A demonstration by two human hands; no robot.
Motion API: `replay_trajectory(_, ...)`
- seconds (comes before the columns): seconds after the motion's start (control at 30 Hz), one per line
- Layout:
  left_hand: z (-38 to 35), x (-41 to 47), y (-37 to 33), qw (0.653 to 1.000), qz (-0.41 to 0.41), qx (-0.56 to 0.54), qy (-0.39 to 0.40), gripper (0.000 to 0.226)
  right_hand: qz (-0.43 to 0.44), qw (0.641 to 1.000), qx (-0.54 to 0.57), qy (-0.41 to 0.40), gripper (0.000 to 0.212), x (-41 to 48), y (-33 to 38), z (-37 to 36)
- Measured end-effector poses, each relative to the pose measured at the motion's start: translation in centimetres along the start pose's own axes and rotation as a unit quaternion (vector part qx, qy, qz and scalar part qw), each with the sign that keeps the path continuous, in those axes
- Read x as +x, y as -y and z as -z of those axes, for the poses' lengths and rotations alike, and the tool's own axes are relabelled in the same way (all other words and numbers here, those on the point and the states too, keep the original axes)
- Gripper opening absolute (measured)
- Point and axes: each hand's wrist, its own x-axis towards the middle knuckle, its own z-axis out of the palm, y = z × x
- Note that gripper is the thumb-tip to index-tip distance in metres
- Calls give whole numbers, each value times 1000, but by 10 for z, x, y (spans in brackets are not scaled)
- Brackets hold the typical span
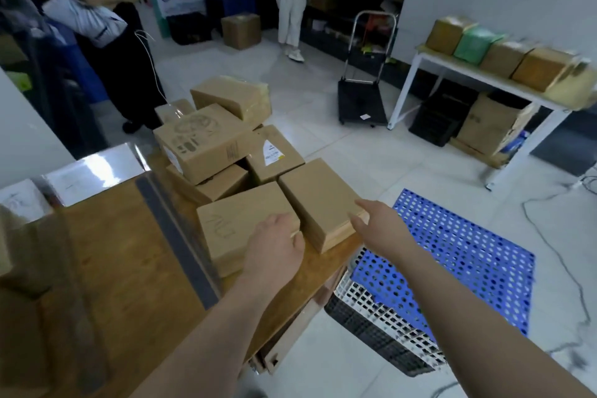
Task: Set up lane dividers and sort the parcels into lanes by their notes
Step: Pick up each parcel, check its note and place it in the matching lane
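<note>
Left grip (pixel 274 237) lay curled over the near corner of marked parcel (pixel 239 223) on table (pixel 129 252). Right grip (pixel 371 220) was spread, touching plain parcel (pixel 323 200) alongside. Advised: read note first, lift level.

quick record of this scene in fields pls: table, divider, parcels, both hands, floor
table: brown wooden table
divider: flat grey strip lying on it
parcels: pile of brown cardboard boxes at far end
left hand: grips near corner of pencil-marked cardboard box
right hand: fingers straight, at edge of plain cardboard box
floor: blue perforated plastic pallet
</note>
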Motion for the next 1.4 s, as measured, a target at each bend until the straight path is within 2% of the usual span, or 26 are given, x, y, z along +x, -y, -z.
replay_trajectory(0.13, -22, 32, -13, 999, 27, -6, 46, 45, -14, 1000, 12, 10, 47, 30, -16, 2)
replay_trajectory(0.27, -47, 55, -26, 993, 79, -17, 89, 46, -20, 998, 20, 51, 38, 63, -36, -2)
replay_trajectory(0.37, -63, 64, -32, 987, 100, -23, 124, 51, -53, 991, 84, 86, 53, 86, -46, -8)
replay_trajectory(0.43, -77, 69, -38, 983, 124, -41, 132, 51, -55, 985, 107, 122, 51, 102, -57, -13)
replay_trajectory(0.5, -87, 71, -47, 976, 169, -74, 120, 58, -56, 976, 148, 151, 34, 116, -69, -15)
replay_trajectory(0.67, -106, 68, -66, 957, 261, -120, 37, 70, -61, 937, 311, 149, 23, 129, -94, -6)
replay_trajectory(0.77, -118, 62, -81, 939, 301, -168, 13, 78, -37, 928, 325, 177, 17, 126, -111, -4)
replay_trajectory(0.9, -130, 55, -93, 923, 338, -185, 19, 89, -35, 911, 348, 219, 19, 115, -122, -3)
replay_trajectory(0.97, -133, 52, -95, 910, 356, -211, 20, 99, -77, 877, 393, 267, 31, 107, -121, 1)
replay_trajectory(1.03, -135, 48, -97, 877, 370, -306, 20, 118, -98, 847, 424, 305, 63, 104, -121, 2)
replay_trajectory(1.1, -136, 45, -100, 842, 373, -389, 12, 133, -90, 862, 400, 299, 84, 103, -119, 4)
replay_trajectory(1.13, -136, 43, -100, 830, 373, -415, 8, 135, -84, 876, 382, 283, 85, 103, -118, 6)
replay_trajectory(1.17, -136, 42, -101, 818, 378, -434, 5, 133, -78, 887, 370, 266, 78, 104, -117, 7)
replay_trajectory(1.2, -135, 42, -101, 809, 382, -447, 3, 125, -68, 895, 363, 250, 61, 105, -116, 9)
replay_trajectory(1.27, -133, 41, -101, 800, 384, -461, -14, 86, -47, 910, 344, 226, 31, 108, -116, 13)
replay_trajectory(1.33, -133, 40, -101, 815, 379, -438, -26, 47, -46, 908, 359, 210, 26, 111, -119, 14)
replay_trajectory(1.4, -134, 36, -99, 828, 371, -419, -33, 30, -34, 907, 361, 215, 22, 110, -121, 15)
